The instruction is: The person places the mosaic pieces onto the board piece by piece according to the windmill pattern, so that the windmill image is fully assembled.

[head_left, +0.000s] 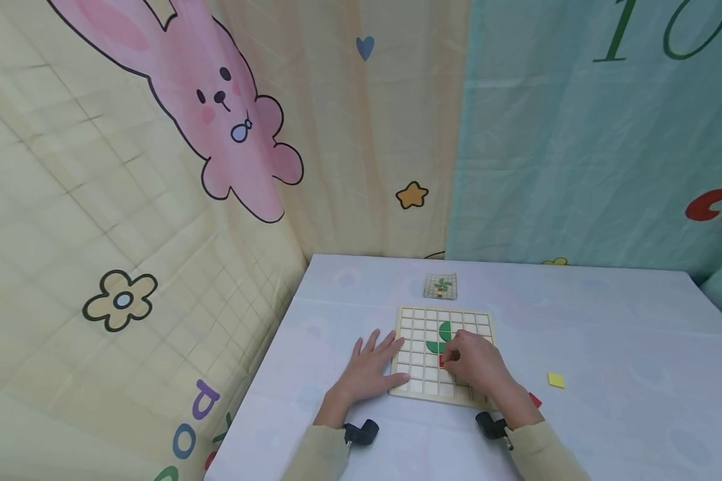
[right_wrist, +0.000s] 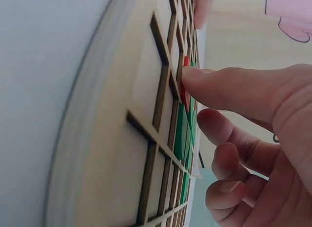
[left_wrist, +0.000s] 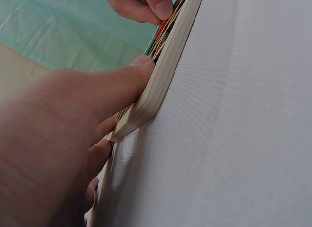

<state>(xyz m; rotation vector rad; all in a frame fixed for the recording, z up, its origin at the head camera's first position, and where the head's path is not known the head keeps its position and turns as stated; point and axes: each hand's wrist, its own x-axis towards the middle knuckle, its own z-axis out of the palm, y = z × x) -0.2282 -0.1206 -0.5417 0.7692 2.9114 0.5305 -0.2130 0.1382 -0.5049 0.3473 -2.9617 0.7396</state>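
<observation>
A square wooden grid board (head_left: 417,389) lies on the table, holding rounded green pieces (head_left: 445,330) and a small red tile (head_left: 442,361). My left hand (head_left: 368,369) rests with spread fingers on the board's left edge; in the left wrist view its thumb (left_wrist: 119,83) lies over the wooden rim. Over the middle of the board is my right hand (head_left: 476,361). In the right wrist view, its thumb tip presses the red tile (right_wrist: 184,92) in the grid, while the loosely bent other fingers stand apart from it. The right hand hides part of the board.
Behind the board lies a small pattern card (head_left: 440,286) with a printed grid and coloured shapes. A yellow tile (head_left: 556,380) lies right of the board. Another red piece (head_left: 535,400) shows beside the right wrist, partly hidden. Printed curtains (head_left: 361,133) hang behind the table.
</observation>
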